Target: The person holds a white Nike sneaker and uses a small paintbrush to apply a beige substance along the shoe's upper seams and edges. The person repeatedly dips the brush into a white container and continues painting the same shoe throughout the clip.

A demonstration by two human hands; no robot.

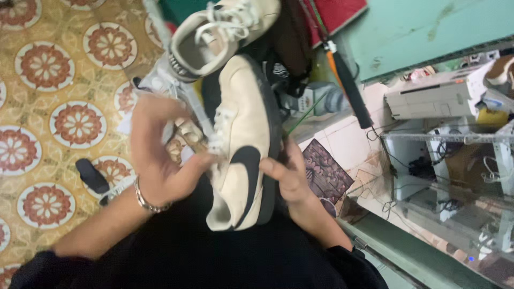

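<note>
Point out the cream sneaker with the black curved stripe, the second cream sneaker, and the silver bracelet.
Cream sneaker with black curved stripe (242,155): head view, on its side panel.
Second cream sneaker with white laces (214,37): head view, on its opening.
Silver bracelet (143,198): head view, on the band at the left wrist.

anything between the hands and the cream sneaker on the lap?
Nothing visible. The right hand already grips the cream sneaker at its sole edge, and the left hand is at its laces, fingers touching. The second sneaker lies beyond, not between.

A second cream shoe (225,32), patterned floor tiles (48,107), and perhaps a white printer (436,96).
</note>
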